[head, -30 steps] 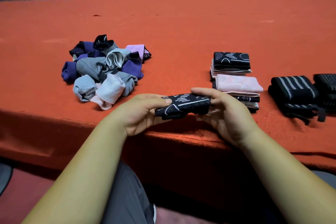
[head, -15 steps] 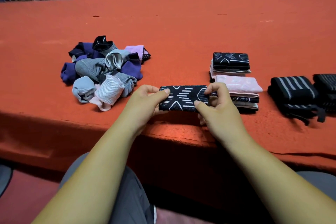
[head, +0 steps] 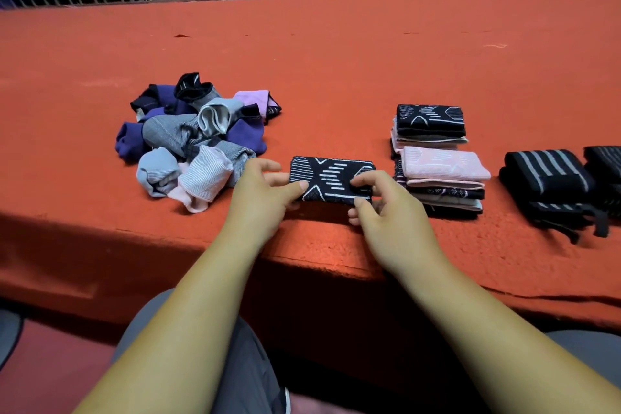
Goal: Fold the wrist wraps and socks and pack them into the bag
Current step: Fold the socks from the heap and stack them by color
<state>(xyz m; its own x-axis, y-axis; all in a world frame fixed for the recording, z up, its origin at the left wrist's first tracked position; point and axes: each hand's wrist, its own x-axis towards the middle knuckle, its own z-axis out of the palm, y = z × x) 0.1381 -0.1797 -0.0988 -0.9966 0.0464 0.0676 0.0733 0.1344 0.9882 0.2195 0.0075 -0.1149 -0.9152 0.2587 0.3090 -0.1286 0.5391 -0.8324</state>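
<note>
The left hand [head: 265, 202] and right hand [head: 386, 215] each pinch an end of the folded black sock [head: 331, 178] near the front edge of the table [head: 336, 60]. A sock pile [head: 191, 141] lies left of it, folded stacks [head: 440, 161] right.

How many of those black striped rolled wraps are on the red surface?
2. One striped wrap lies just right of the folded sock stacks; the second wrap sits right of it, cut off by the picture's edge, so more may lie beyond.
</note>
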